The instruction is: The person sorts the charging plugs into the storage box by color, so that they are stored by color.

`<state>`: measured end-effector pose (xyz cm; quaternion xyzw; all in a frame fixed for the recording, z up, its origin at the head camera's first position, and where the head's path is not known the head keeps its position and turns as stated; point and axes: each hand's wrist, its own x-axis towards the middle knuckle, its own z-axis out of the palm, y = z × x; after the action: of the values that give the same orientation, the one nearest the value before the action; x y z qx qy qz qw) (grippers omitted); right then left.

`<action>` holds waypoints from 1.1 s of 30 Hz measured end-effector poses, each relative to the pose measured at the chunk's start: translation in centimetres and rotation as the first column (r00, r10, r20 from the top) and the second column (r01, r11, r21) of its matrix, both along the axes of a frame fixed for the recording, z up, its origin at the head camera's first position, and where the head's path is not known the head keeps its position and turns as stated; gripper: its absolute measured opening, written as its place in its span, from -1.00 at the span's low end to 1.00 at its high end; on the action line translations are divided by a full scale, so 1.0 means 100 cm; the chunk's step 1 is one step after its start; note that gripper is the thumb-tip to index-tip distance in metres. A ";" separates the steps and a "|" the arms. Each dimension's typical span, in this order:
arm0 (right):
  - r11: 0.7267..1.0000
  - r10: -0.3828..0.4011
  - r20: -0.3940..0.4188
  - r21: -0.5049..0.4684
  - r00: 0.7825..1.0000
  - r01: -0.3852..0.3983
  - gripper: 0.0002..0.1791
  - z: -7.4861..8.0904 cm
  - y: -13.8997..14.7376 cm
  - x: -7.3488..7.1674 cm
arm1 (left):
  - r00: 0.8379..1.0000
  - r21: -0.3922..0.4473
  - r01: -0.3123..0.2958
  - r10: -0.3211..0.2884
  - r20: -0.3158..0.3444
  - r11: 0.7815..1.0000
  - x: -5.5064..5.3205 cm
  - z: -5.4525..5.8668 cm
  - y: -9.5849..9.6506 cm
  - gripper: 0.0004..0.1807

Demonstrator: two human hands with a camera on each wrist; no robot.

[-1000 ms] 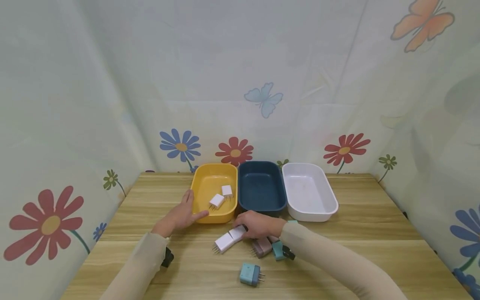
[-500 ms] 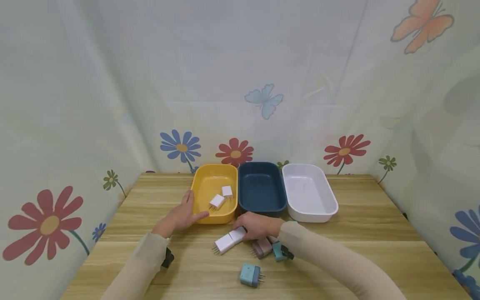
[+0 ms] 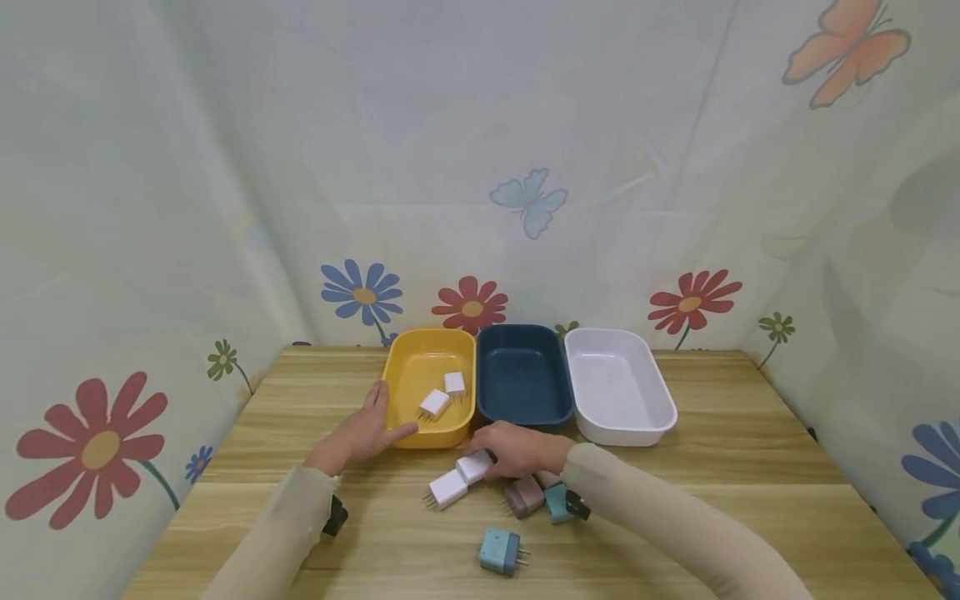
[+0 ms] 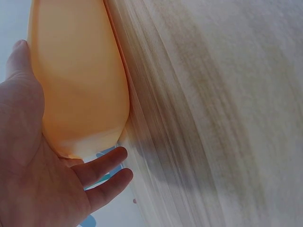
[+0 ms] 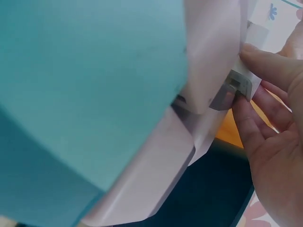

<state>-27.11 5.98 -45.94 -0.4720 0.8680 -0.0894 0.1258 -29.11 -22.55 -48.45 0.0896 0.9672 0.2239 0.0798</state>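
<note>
We see the right hand (image 3: 517, 450) pinching a white charger (image 3: 472, 468), with a second white charger (image 3: 447, 489) just beside it at eight o'clock and a teal charger (image 3: 496, 550) apart at five. At eleven from the pinched one stands the yellow bin (image 3: 412, 367), the left hand (image 3: 362, 429) spread wide against its eight o'clock corner.

Muted, diffuse light casts a soft shadow on the wooden tabletop (image 4: 189, 123).

Three trays (image 3: 522, 375); at least four white plugs (image 3: 447, 489), two teal plugs (image 3: 495, 550) and one brown plug (image 3: 525, 497), some being partly hidden.
</note>
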 end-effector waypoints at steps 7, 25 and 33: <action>1.000 0.002 0.027 -0.030 1.000 -0.001 -0.54 0.002 0.001 0.003 | 1.000 -0.007 -0.008 0.008 0.008 1.000 0.001 -0.001 0.000 0.28; 0.997 -0.008 0.019 -0.077 1.000 0.009 -0.53 0.031 0.006 0.018 | 1.000 0.001 -0.004 0.004 0.000 1.000 0.003 0.003 0.000 0.28; 0.988 -0.006 0.003 -0.153 1.000 0.006 -0.51 0.043 0.011 0.014 | 1.000 0.014 0.003 -0.003 -0.013 1.000 0.005 0.004 0.000 0.26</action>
<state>-25.75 7.11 -41.65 -0.4775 0.8599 -0.1566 0.0901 -28.65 -22.51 -48.06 0.0931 0.9659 0.2302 0.0733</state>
